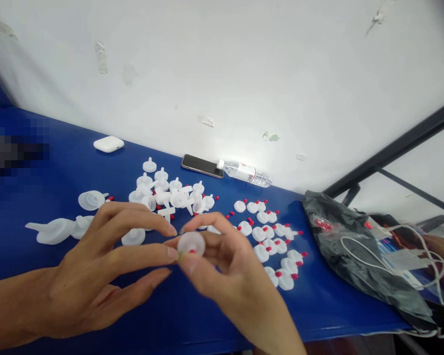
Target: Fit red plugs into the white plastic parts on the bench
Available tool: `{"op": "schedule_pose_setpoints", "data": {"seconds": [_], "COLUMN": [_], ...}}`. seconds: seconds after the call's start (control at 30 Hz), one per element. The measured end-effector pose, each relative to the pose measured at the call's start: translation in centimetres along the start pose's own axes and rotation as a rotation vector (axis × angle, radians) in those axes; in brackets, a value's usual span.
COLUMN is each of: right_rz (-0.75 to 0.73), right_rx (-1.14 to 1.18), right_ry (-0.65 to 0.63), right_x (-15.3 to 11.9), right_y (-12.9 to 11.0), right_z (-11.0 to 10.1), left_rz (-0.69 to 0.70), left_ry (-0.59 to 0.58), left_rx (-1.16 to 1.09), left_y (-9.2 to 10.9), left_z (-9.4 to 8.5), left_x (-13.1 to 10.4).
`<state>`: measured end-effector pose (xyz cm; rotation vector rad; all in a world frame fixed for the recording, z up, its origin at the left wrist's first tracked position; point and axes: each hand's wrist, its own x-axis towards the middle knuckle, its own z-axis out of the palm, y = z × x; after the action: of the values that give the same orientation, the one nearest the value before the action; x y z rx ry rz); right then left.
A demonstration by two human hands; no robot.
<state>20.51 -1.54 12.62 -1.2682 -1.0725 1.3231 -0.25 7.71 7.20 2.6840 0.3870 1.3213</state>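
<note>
My right hand [229, 261] pinches a white plastic spout cap [192, 241] between thumb and fingers, its round side facing me and a bit of red showing at its lower edge. My left hand [99, 266] is open, fingers apart, with the index fingertip touching beside that cap. Behind the hands lies a loose heap of white spout caps [163, 185], with small red tips [216, 197] scattered among them. To the right, several white spout caps with red tips on them [259, 233] lie grouped. Larger white spouted pieces [55, 230] lie left, partly behind my left hand.
On the blue table [163, 315], a white earphone case [108, 144], a phone [203, 165] and a clear water bottle [246, 172] stand along the wall. At the right edge are a dark plastic bag [340, 256], white cables [429, 261] and a person's arm [442, 249].
</note>
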Motion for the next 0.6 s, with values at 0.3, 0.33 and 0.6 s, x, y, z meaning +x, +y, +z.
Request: {"op": "schedule_pose_setpoints", "data": {"seconds": [0.3,0.33,0.6], "right_rz": [-0.115,-0.133,0.025], "right_rx": [-0.874,-0.962,-1.116], "right_ry": [0.827,0.857,0.692], "right_x": [-3.0,-3.1,-2.8], "right_y": [-1.2,-1.0,-0.1], "right_z": [-6.3,-7.0,-8.3], "left_rz": [-0.011,0.011,0.083], "left_ry": [-0.136,-0.135,-0.174], "left_rx": [0.028,0.05,0.13], "left_y": [-0.9,-1.1,-1.6], "left_z": [1.8,1.9,2.2], "left_x": [0.8,0.8,0.8]}}
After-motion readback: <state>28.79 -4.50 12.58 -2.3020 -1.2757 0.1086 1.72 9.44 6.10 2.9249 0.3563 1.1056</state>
